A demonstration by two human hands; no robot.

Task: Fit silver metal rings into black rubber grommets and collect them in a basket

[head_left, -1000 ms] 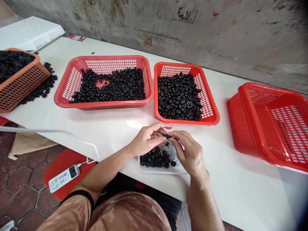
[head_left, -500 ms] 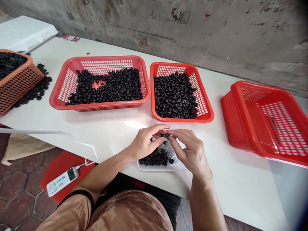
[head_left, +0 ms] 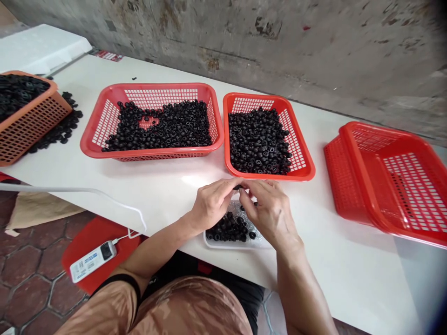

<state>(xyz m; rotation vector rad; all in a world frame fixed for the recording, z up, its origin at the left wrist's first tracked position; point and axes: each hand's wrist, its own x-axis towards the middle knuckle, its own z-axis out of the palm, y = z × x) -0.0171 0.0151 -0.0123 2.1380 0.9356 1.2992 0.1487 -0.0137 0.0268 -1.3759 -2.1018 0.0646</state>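
The head camera showed the left hand [head_left: 213,202] and the right hand [head_left: 268,214] meeting above the near edge of the white table [head_left: 349,279], their fingers curled and pressed together around a small black rubber ring [head_left: 238,187]. Which fingertips pinched it was hidden by the hands. The ring was just in front of a red basket [head_left: 268,178] filled with similar rings. Directly beneath the hands sat a white tray [head_left: 223,246] holding a heap of black rings [head_left: 228,228]. Another, wider red basket [head_left: 153,85] of rings stood beside the first, toward the far edge. At the left edge, an orange basket [head_left: 35,121] stood beside spilled rings [head_left: 61,130]. Two stacked red baskets [head_left: 384,186] lay tilted near the right edge.
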